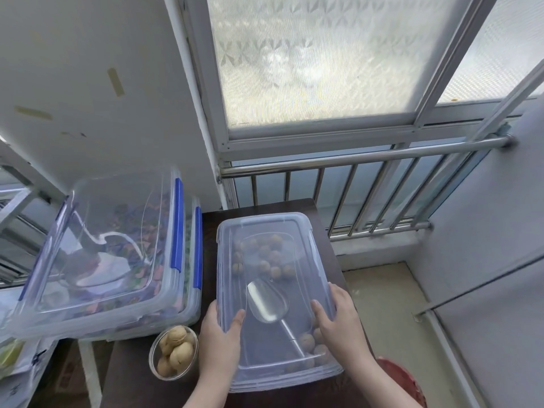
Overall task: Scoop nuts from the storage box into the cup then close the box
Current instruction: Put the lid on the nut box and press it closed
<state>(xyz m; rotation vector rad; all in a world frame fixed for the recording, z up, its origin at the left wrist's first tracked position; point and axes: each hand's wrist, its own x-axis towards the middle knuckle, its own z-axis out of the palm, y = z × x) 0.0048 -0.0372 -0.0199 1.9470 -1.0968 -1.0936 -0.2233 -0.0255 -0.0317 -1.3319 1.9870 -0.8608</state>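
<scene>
A clear plastic lid (273, 231) lies over the storage box on the dark table (212, 228). Through it I see several walnuts (266, 256) and a metal scoop (266, 301) lying inside. My left hand (219, 340) grips the lid's near left edge, thumb on top. My right hand (338, 325) holds the near right edge the same way. A clear cup (173, 353) with several walnuts in it stands on the table just left of my left hand.
Two stacked clear boxes with blue clips (112, 251) stand to the left, close to the cup. A metal railing (368, 184) and a frosted window are behind the table. A red object (403, 381) shows at the lower right.
</scene>
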